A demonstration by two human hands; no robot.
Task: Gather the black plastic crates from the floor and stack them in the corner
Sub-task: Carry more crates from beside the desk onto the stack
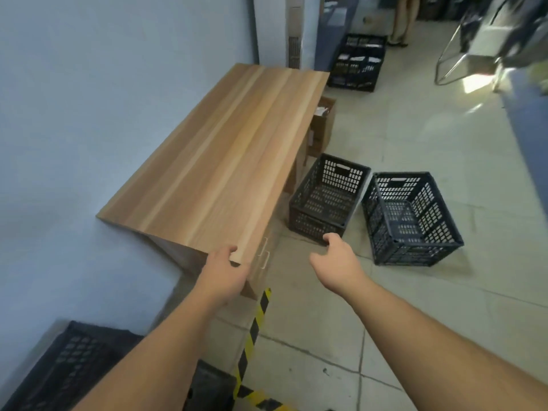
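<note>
Two empty black plastic crates stand side by side on the tiled floor past the desk: the near crate (327, 197) close to the desk's end and the right crate (410, 218) beside it. My right hand (336, 262) is stretched toward the near crate's front corner, fingers apart, holding nothing. My left hand (226, 272) rests on the near corner of the wooden desk (219, 161), fingers curled over its edge. Another black crate (71, 363) sits by the wall at the bottom left, partly hidden by my left arm.
A full black crate (357, 62) stands farther back by a blue partition. A cardboard box (321, 126) sits under the desk's far end. Yellow-black floor tape (255, 327) runs past the desk. A metal-framed chair (462, 63) and a person's legs (403, 19) are at the back.
</note>
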